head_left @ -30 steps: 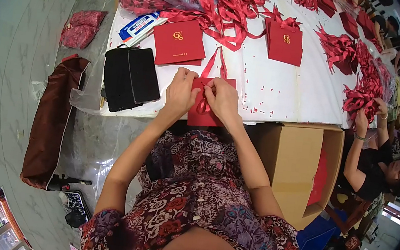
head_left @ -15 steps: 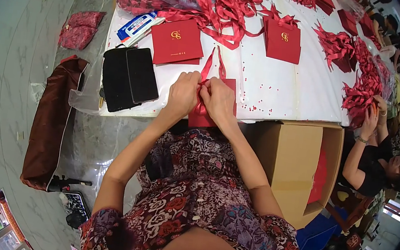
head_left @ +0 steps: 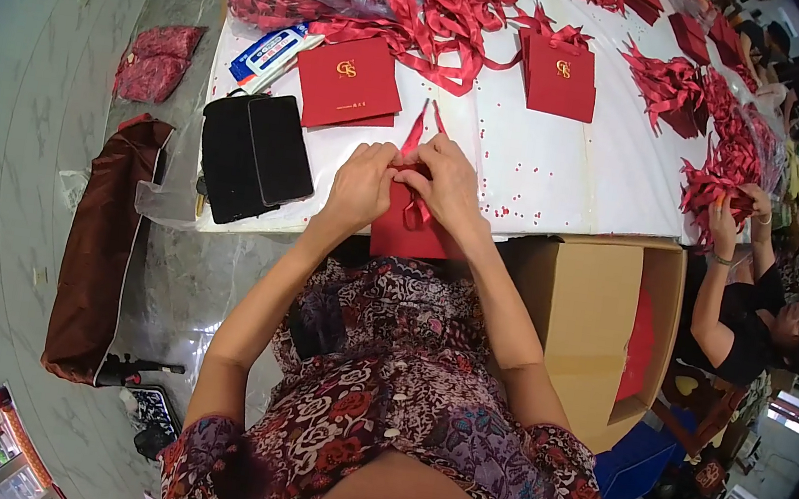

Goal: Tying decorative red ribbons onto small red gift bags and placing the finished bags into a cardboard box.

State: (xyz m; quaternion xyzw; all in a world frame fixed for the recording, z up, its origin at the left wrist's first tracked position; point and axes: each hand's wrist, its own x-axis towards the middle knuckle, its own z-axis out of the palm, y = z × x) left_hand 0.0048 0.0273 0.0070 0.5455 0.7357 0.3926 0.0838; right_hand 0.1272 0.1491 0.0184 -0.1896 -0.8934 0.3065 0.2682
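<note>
My left hand (head_left: 360, 184) and my right hand (head_left: 446, 187) meet at the top edge of a flat red paper bag (head_left: 404, 234) that hangs over the near edge of the white table (head_left: 549, 183). Both hands pinch a red ribbon (head_left: 419, 131) at the bag's mouth, and its two ends point away from me across the table. Fingers cover the knot, so I cannot see how it is tied.
Two more red bags (head_left: 349, 81) (head_left: 560, 75) lie flat on the table, with a heap of red ribbons (head_left: 432, 1) behind them. Two black phones (head_left: 252, 155) sit at the left. An open cardboard box (head_left: 591, 325) stands at my right. Another person's hand (head_left: 725, 214) works ribbons beyond it.
My hands stay on the bag and ribbon with only small finger movements. The ribbon ends have shifted slightly.
</note>
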